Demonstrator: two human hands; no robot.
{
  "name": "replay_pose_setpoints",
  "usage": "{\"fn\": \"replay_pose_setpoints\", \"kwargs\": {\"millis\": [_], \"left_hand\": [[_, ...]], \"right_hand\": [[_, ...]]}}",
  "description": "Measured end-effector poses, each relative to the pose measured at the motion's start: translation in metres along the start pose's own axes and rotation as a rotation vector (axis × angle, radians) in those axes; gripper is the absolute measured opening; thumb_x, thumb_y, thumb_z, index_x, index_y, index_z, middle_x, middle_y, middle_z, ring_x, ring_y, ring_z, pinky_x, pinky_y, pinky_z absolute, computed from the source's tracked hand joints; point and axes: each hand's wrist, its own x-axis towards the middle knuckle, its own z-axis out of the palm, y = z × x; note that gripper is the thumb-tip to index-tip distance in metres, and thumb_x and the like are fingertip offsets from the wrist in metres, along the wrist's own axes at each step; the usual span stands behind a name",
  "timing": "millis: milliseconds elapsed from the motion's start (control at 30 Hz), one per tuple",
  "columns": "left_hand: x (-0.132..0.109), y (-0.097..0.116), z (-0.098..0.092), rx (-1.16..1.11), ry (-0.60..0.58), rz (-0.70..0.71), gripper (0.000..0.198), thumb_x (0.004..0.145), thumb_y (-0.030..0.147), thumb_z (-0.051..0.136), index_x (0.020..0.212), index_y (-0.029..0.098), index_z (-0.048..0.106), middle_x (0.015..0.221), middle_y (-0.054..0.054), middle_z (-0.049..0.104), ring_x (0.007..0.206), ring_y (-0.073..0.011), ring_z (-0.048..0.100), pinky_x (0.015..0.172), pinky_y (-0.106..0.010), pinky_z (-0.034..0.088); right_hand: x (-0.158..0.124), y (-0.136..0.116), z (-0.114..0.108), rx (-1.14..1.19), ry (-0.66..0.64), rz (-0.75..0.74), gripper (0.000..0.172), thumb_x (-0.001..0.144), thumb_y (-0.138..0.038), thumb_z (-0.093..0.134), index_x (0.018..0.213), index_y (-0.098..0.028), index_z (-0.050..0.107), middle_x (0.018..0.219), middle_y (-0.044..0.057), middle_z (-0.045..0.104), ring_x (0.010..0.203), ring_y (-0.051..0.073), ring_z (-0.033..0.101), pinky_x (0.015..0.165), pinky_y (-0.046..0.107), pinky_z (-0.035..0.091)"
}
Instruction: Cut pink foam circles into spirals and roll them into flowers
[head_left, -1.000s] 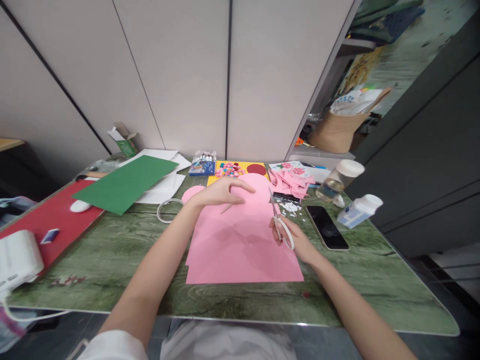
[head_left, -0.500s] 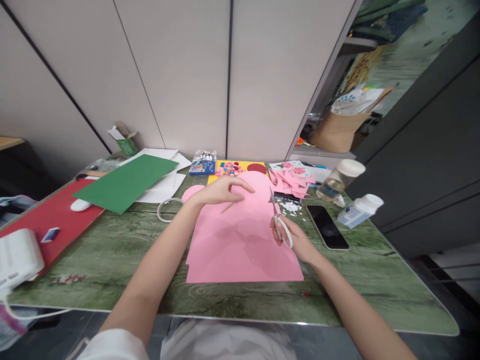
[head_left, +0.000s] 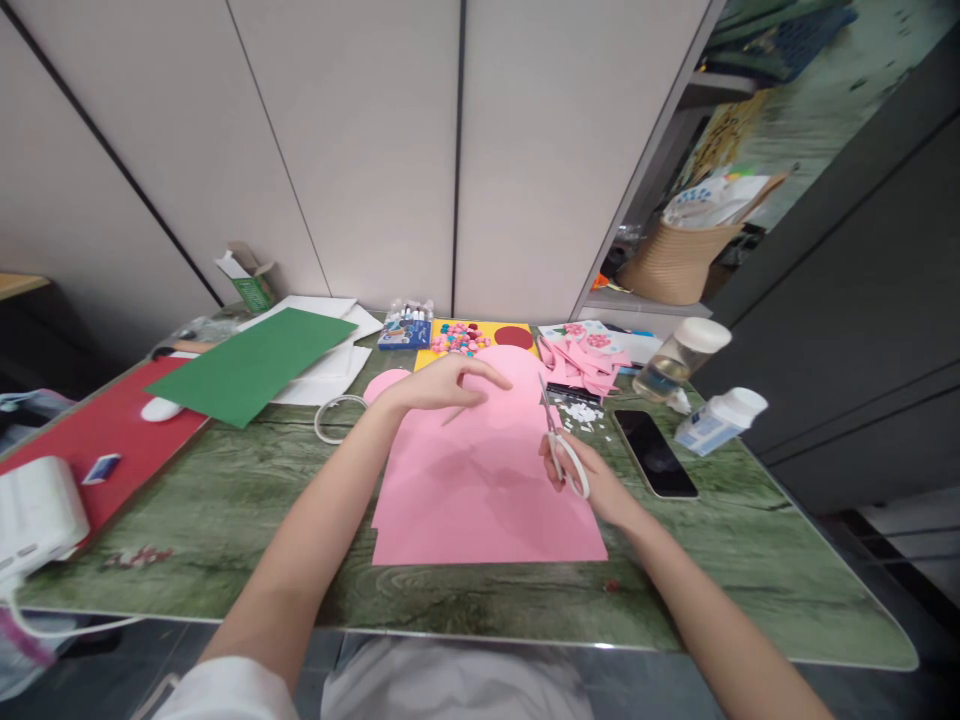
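Observation:
My right hand (head_left: 581,470) is closed around the white handles of a pair of scissors (head_left: 574,476). Their metal blades point away from me, beside the right edge of a round pink paper (head_left: 521,375). Over that disc's left side reaches my left hand (head_left: 457,383), thumb and fingers apart; I cannot tell how firmly it touches the paper. A large pink sheet (head_left: 480,520) with a notched lower left corner lies below both hands. Partly under the left hand, a thin tan stick (head_left: 453,415) rests on the pink sheet.
Behind are pink paper scraps (head_left: 581,362), pompoms (head_left: 459,340) and a blue box (head_left: 405,332). A phone (head_left: 654,455), a white bottle (head_left: 721,422) and a clear bottle (head_left: 679,358) stand or lie right. Left are a tape ring (head_left: 321,425), green sheet (head_left: 255,365) and red sheet (head_left: 45,435).
Almost nothing differs. The scissors' handles have turned very slightly in my right hand, and my left hand stays over the round pink paper.

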Motion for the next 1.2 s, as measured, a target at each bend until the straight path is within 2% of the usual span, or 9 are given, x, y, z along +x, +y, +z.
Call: {"fn": "replay_pose_setpoints", "kwargs": {"millis": [133, 333, 533, 700, 867, 1000, 1200], "left_hand": [[0.001, -0.003, 0.001, 0.003, 0.0, 0.005, 0.041, 0.07, 0.012, 0.05, 0.106, 0.024, 0.064, 0.112, -0.001, 0.065, 0.074, -0.0119, 0.06, 0.065, -0.024, 0.046], [0.002, -0.003, 0.0, -0.016, 0.021, 0.046, 0.04, 0.069, 0.009, 0.05, 0.103, 0.023, 0.065, 0.11, 0.0, 0.065, 0.094, -0.0146, 0.059, 0.076, -0.025, 0.045], [0.001, -0.001, -0.002, -0.026, 0.018, 0.007, 0.037, 0.07, 0.011, 0.049, 0.101, 0.022, 0.067, 0.105, -0.001, 0.067, 0.08, -0.0123, 0.058, 0.064, -0.023, 0.043], [0.001, 0.003, -0.002, -0.019, 0.038, 0.005, 0.036, 0.072, 0.016, 0.054, 0.105, 0.022, 0.065, 0.106, -0.003, 0.067, 0.091, -0.0157, 0.058, 0.07, -0.024, 0.044], [0.003, 0.004, 0.002, 0.022, 0.088, 0.002, 0.037, 0.07, 0.02, 0.061, 0.106, 0.02, 0.065, 0.09, -0.003, 0.069, 0.083, -0.0153, 0.061, 0.07, -0.024, 0.045], [0.005, 0.0, 0.005, 0.068, 0.072, -0.015, 0.038, 0.067, 0.016, 0.06, 0.105, 0.023, 0.065, 0.1, -0.002, 0.068, 0.08, -0.0146, 0.062, 0.072, -0.025, 0.046], [0.007, -0.002, 0.008, 0.073, 0.068, 0.008, 0.037, 0.067, 0.018, 0.06, 0.104, 0.024, 0.066, 0.103, -0.001, 0.068, 0.091, -0.0176, 0.061, 0.082, -0.029, 0.045]], "right_hand": [[0.0, 0.001, 0.0, 0.009, -0.003, -0.001, 0.032, 0.088, -0.049, 0.038, 0.088, -0.019, 0.05, 0.061, -0.003, 0.047, 0.053, 0.011, 0.043, 0.055, 0.026, 0.037], [0.0, 0.004, 0.0, 0.019, 0.0, 0.01, 0.03, 0.088, -0.048, 0.039, 0.087, -0.02, 0.05, 0.06, -0.003, 0.047, 0.053, 0.011, 0.042, 0.054, 0.025, 0.035], [0.0, 0.004, 0.0, -0.005, -0.003, 0.007, 0.029, 0.089, -0.047, 0.038, 0.086, -0.02, 0.049, 0.058, -0.004, 0.047, 0.052, 0.011, 0.042, 0.055, 0.026, 0.035], [0.001, 0.005, -0.001, -0.004, -0.006, 0.008, 0.028, 0.09, -0.046, 0.038, 0.086, -0.02, 0.049, 0.058, -0.004, 0.047, 0.052, 0.011, 0.043, 0.054, 0.025, 0.035], [0.001, 0.006, -0.002, -0.004, 0.009, -0.011, 0.028, 0.09, -0.045, 0.037, 0.086, -0.02, 0.048, 0.057, -0.004, 0.046, 0.052, 0.011, 0.042, 0.054, 0.025, 0.034], [0.001, 0.007, -0.001, -0.005, 0.003, -0.021, 0.029, 0.091, -0.045, 0.035, 0.088, -0.019, 0.048, 0.06, -0.003, 0.047, 0.053, 0.011, 0.043, 0.055, 0.026, 0.035], [0.001, 0.008, 0.0, -0.012, 0.024, -0.041, 0.03, 0.091, -0.046, 0.034, 0.088, -0.02, 0.047, 0.06, -0.003, 0.048, 0.054, 0.012, 0.044, 0.057, 0.028, 0.035]]}}
